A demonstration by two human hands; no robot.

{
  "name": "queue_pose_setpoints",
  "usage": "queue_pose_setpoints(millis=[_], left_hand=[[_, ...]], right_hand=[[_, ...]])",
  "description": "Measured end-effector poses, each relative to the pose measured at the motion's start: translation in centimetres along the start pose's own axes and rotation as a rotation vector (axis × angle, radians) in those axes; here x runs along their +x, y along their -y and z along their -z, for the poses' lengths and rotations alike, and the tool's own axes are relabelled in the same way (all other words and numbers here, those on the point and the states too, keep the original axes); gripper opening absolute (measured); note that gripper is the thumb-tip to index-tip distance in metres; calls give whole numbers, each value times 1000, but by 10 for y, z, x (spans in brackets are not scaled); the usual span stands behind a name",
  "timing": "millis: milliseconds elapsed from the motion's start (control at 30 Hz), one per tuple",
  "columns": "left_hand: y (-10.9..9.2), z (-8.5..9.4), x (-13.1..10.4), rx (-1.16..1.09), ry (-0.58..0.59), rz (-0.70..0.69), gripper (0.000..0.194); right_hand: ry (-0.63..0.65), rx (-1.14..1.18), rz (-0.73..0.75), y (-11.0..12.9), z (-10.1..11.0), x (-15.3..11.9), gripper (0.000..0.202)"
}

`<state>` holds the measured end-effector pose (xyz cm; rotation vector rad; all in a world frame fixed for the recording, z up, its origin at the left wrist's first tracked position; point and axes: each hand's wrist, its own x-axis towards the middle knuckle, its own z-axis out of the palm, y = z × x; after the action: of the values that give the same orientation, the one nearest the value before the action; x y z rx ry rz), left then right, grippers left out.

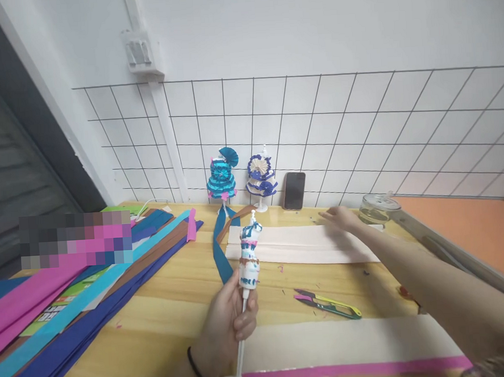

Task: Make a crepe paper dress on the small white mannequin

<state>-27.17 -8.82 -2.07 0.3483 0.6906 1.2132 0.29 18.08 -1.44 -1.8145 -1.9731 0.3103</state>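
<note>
My left hand (232, 317) is wrapped round the thin white stem of a small mannequin stand (250, 254). The white torso stays upright and carries bands and scraps of blue, pink and brown paper; its round base shows at the bottom edge. My right hand (341, 219) reaches forward above the far end of a pale crepe paper strip (311, 250), fingers stretched out with nothing visible in them. Whether it touches the strip I cannot tell. Between the hands lie thread snips (327, 304) with green and yellow handles.
Two decorated mannequins, one turquoise (221, 179) and one purple-and-white (260, 179), stand at the back beside a phone (293, 190). Coloured paper strips (113, 288) cover the left side. A glass jar (378, 208) stands back right. Nearer lies a pale sheet (330, 346) with a pink edge.
</note>
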Motion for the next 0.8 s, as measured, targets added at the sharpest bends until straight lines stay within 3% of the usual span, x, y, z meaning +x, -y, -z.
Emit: queue_pose_setpoints(millis=[100,167,233,333,400,567,700,800], left_hand=[[0,-1,-1,-7,17,1,34],[1,-3,-2,-7,14,-16,33],[2,-5,-4,3,0,-40,31],[3,-6,-5,27,-25,-55,28],[4,-6,-5,47,-32,-65,26],[3,-7,-6,114,-59,-141,29],[0,-11,-9,126,-78,-195,38],[-2,-14,-11,144,-33,-252,33]], right_hand=[[33,57,54,21,13,-32,33],[50,117,121,42,15,-65,47],[99,187,220,65,14,-106,50],[181,281,399,92,10,-166,27],[233,337,535,96,5,-194,17],[179,-183,521,70,-14,-214,23],[172,-260,512,50,-26,-217,21],[148,-253,482,48,-23,-216,23]])
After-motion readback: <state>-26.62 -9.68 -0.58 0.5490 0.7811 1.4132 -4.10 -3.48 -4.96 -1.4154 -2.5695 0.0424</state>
